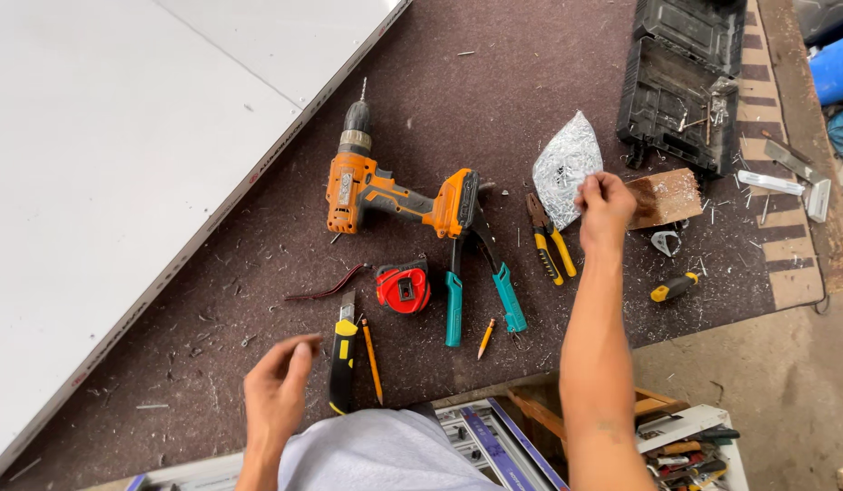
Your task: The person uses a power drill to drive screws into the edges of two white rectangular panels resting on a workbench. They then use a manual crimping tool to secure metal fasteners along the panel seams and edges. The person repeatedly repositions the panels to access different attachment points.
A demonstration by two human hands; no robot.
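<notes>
My right hand (605, 207) pinches the lower edge of a clear plastic bag of small metal fasteners (564, 164) lying on the dark brown bench top (494, 100). My left hand (278, 386) hovers with loosely curled fingers near the bench's front edge and holds nothing. It is just left of a yellow and black utility knife (343, 355). An orange cordless drill (385, 186) lies on its side in the middle of the bench.
Between the hands lie a red tape measure (403, 287), teal-handled snips (476, 286), yellow-handled pliers (550, 244), and two pencils. A large white panel (112, 155) covers the left. A black tool case (680, 82) stands open at the back right. A yellow-handled screwdriver (674, 287) lies right.
</notes>
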